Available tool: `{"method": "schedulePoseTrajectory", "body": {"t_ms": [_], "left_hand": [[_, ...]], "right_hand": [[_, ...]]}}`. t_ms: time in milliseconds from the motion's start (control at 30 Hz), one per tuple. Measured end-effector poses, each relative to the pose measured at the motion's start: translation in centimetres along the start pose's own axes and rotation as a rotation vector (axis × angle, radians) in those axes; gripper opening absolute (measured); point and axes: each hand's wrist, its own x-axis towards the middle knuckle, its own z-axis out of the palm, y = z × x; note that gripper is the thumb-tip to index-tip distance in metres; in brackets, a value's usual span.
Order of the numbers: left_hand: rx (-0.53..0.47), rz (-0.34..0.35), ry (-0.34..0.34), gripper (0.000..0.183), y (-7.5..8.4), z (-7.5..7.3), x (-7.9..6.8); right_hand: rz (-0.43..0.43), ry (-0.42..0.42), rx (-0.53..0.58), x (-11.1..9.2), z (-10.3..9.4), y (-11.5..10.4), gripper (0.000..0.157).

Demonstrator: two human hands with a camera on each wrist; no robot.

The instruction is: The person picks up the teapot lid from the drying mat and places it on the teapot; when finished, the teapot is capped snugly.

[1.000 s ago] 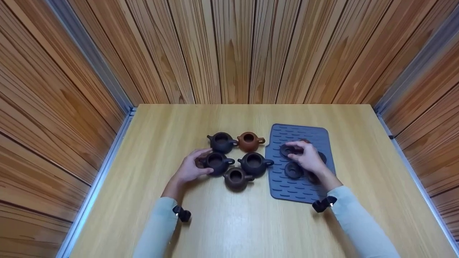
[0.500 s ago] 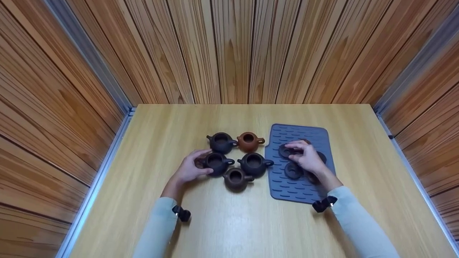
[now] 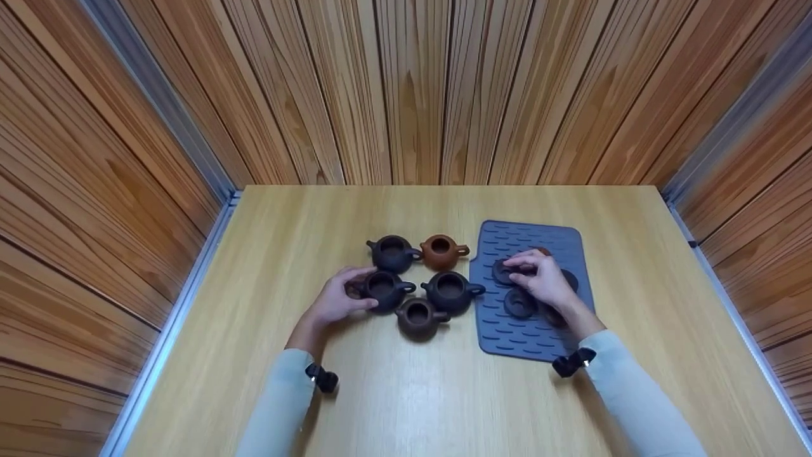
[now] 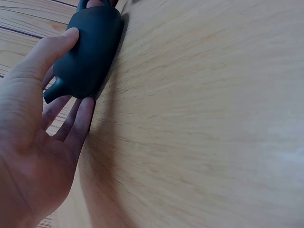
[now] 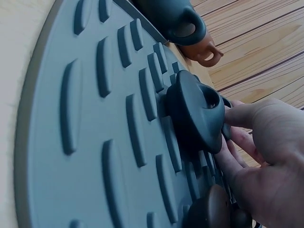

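My left hand (image 3: pixel 336 298) holds a dark teapot (image 3: pixel 382 291) by its spout side, and the teapot stands lidless on the table. In the left wrist view the thumb lies on the teapot's body (image 4: pixel 90 47), with fingers round the far side below the spout. On the grey mat, my right hand (image 3: pixel 544 278) pinches a dark lid (image 3: pixel 502 271) between thumb and fingers. In the right wrist view another dark lid (image 5: pixel 190 111) stands in front and hides most of the held one. That nearer lid (image 3: pixel 520 303) lies on the mat just below the hand.
More lidless teapots stand close together: a black one (image 3: pixel 392 252), an orange-brown one (image 3: pixel 441 251), a dark one (image 3: pixel 450 291) and a brown one (image 3: pixel 419 317). The grey ridged mat (image 3: pixel 507 339) also bears an orange lid (image 3: pixel 543 252) and others partly under the right hand.
The lid in my right hand has shifted slightly left and toward me on the mat. My left hand and the teapots have stayed in place.
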Motion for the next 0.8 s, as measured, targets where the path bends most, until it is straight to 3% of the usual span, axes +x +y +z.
{"method": "schedulePoseTrajectory", "body": {"t_ms": [800], "left_hand": [[0.021,0.007,-0.007,0.065,-0.13,-0.16,-0.05]], "right_hand": [[0.049,0.015,-0.017,0.27,0.12,-0.35,0.029]]}}
